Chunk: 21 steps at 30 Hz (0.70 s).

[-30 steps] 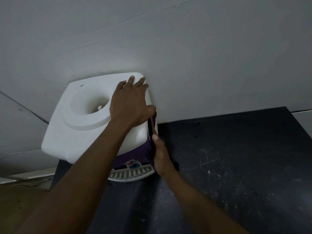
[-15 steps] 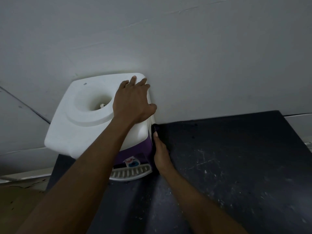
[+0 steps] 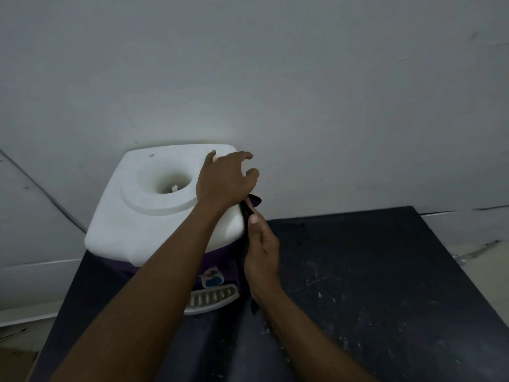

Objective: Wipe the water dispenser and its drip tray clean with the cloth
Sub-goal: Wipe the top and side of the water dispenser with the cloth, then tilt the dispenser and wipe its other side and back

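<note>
Right now the person's right hand (image 3: 261, 252) is pressing a dark, crumpled cloth (image 3: 254, 201) against the right side wall of the white-topped, purple-bodied plastic water dispenser (image 3: 154, 216). Its thumb is lying along the fabric and pinching it against fingers hidden behind it. The left hand (image 3: 223, 180) is resting on the dispenser's top at its back right corner, fingers loosely curved, apart and gripping nothing. The pale grey slotted drip tray (image 3: 212, 297) is sitting at the dispenser's front foot on the scuffed black table (image 3: 371, 271), with no hand touching it. The risk, as I judge it, is a hard sideways stroke shoving or tipping the bottleless dispenser, because the steadying hand seems to be bearing down only lightly.
</note>
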{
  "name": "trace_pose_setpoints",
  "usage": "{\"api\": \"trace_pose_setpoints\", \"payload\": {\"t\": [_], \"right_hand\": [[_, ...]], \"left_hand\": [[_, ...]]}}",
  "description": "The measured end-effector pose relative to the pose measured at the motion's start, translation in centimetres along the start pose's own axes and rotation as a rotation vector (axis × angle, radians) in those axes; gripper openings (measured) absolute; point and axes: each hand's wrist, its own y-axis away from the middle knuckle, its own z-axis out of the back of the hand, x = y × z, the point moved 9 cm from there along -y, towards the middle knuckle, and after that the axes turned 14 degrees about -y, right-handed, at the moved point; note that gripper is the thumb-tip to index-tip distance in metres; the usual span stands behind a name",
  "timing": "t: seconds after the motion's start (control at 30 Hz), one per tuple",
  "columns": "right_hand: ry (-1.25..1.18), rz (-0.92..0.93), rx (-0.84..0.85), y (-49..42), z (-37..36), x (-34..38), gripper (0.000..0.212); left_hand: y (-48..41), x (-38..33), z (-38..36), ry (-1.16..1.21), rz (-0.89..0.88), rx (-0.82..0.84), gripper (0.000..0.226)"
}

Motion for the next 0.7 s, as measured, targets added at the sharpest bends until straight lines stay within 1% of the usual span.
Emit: {"api": "trace_pose_setpoints", "payload": {"t": [0.07,0.17,0.23,0.27,0.33,0.4,0.47,0.6,0.63,0.67,0.7], "right_hand": [[0.025,0.054,0.000,0.3,-0.4,1.5,0.035],[0.038,0.070,-0.012,-0.1,-1.3,3.9,0.035],[0.027,0.052,-0.011,-0.5,-2.3,5.3,0.036],[0.021,0.041,0.003,-0.7,-3.2,6.1,0.036],[-0.009,0.013,0.047,-1.1,-5.4,7.1,0.037],[-0.060,-0.040,0.082,-1.3,-7.1,7.7,0.036],[-0.130,-0.100,0.106,-1.1,-9.4,7.9,0.033],[-0.272,-0.236,0.185,-0.6,-14.6,8.0,0.037],[-0.293,-0.257,0.212,-0.5,-15.9,7.9,0.038],[-0.294,-0.267,0.230,-0.5,-17.3,7.7,0.037],[-0.289,-0.276,0.236,-0.6,-18.1,7.4,0.037]], "left_hand": [[0.2,0.3,0.7,0.230,0.042,-0.006,0.038],[0.3,1.1,2.0,0.698,0.029,0.040,0.029],[0.7,2.0,3.1,0.947,0.003,0.095,0.030],[1.1,2.6,3.7,1.013,-0.014,0.129,0.033],[2.5,3.6,4.7,1.068,-0.054,0.190,0.041],[3.8,4.4,5.5,1.059,-0.065,0.228,0.047],[5.1,6.6,6.6,1.052,-0.018,0.235,0.054],[7.4,11.7,7.5,1.196,0.126,0.320,0.063],[8.0,13.1,7.3,1.221,0.170,0.334,0.060],[8.7,14.9,7.5,1.204,0.197,0.332,0.052],[9.3,16.2,7.2,1.171,0.192,0.339,0.045]]}}
